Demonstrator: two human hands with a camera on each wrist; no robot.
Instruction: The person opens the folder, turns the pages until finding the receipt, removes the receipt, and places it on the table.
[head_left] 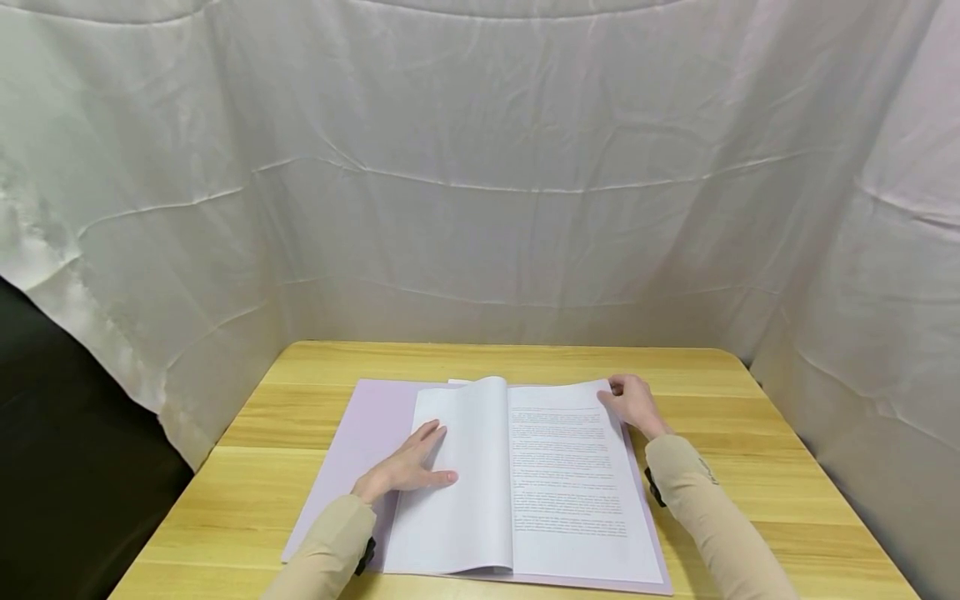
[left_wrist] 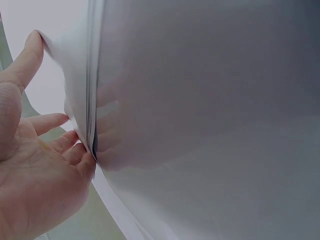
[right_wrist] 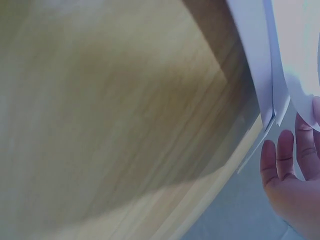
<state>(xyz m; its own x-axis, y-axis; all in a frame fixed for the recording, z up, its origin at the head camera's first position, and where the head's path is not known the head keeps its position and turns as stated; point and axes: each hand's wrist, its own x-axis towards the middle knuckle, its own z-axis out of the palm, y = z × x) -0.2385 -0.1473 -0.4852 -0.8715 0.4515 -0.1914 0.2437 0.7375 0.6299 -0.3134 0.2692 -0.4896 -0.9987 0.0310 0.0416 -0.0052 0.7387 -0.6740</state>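
A stack of white sheets lies open on a lilac folder (head_left: 341, 467). On its right side is a page of printed text (head_left: 570, 475); to the left, blank-backed turned pages (head_left: 468, 475) bulge up along the fold. My left hand (head_left: 408, 462) rests on those turned pages with its fingers spread; the left wrist view shows this hand (left_wrist: 45, 170) against the sheets' edges. At the upper right corner, my right hand (head_left: 633, 404) pinches the printed page. In the right wrist view the hand (right_wrist: 295, 185) is partly cut off, and the page corner sits between thumb and finger.
The folder lies on a light wooden table (head_left: 750, 467) with wood showing on both sides. Pale cloth curtains (head_left: 525, 208) hang behind and at both sides. A dark area (head_left: 67, 467) shows at the lower left.
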